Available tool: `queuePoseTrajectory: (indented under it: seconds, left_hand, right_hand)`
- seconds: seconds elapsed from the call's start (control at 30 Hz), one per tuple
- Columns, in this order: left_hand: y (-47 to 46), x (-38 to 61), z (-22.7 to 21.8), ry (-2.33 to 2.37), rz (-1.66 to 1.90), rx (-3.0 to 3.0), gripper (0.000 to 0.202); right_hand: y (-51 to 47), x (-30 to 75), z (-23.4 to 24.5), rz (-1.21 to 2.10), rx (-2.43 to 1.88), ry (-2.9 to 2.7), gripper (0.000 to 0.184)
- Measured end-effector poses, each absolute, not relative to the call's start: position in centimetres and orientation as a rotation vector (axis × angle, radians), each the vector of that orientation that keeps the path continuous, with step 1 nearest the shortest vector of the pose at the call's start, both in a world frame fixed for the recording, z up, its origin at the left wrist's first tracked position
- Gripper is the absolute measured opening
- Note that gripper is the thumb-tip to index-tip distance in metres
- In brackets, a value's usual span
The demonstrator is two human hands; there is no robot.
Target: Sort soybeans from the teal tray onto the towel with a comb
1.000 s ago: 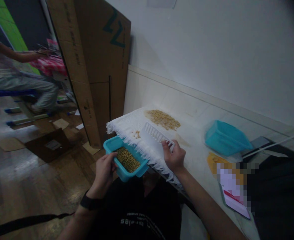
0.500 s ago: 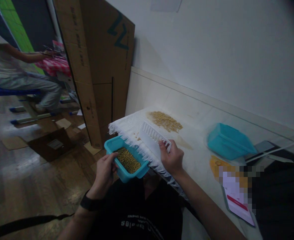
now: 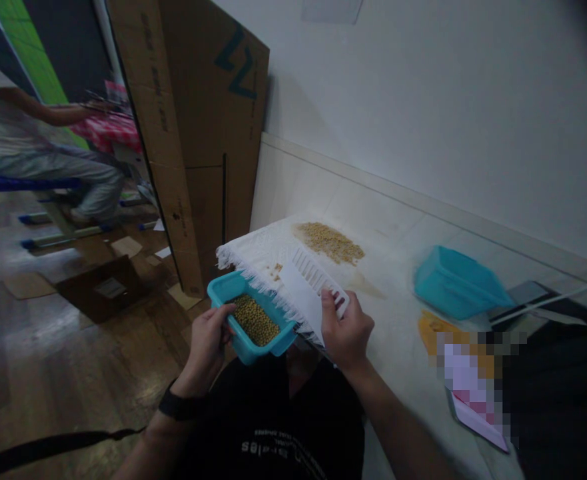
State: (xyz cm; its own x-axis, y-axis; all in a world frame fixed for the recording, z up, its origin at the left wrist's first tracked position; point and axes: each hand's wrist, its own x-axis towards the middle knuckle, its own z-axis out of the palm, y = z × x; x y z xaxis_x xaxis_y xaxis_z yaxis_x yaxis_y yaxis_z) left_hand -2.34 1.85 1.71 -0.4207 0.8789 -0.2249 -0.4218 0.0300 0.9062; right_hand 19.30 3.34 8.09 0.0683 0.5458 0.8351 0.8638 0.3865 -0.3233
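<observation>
My left hand (image 3: 210,333) grips the near left side of a teal plastic container (image 3: 223,287), held at the table edge. Small greenish-yellow beans (image 3: 256,320) lie inside it. With my right hand (image 3: 348,327) I hold a white slotted plastic scraper (image 3: 303,283) by its right end, thumb on top. It rests low over a white fringed cloth (image 3: 253,247), or touches it; I cannot tell which. A few loose beans (image 3: 276,269) lie on the cloth left of the scraper. Farther back is a spread pile of paler beans (image 3: 329,243).
A second teal container (image 3: 458,283) stands tilted on the white table (image 3: 403,353) at right, near a yellow packet (image 3: 433,333) and a phone (image 3: 478,420). A tall cardboard box (image 3: 208,120) rises at left. Beyond it a person (image 3: 33,133) sits; cardboard (image 3: 100,287) lies on the floor.
My right hand and the scraper have shifted slightly to the right, away from the teal container. My left hand and the container have hardly moved.
</observation>
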Motion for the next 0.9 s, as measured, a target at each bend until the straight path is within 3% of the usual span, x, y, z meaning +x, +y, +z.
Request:
queuePoseTrajectory:
  seconds: [0.43,0.9]
  left_hand:
    - [2.2,-3.1,1.8,1.283,1.601,0.546,0.029]
    - [2.4,-3.4,1.8,1.279,1.629,0.521,0.031]
  right_hand:
    - [3.6,18.6,7.9,-0.488,-1.278,-1.604,0.033]
    - [3.1,17.9,8.0,-0.37,-1.205,-1.66,0.03]
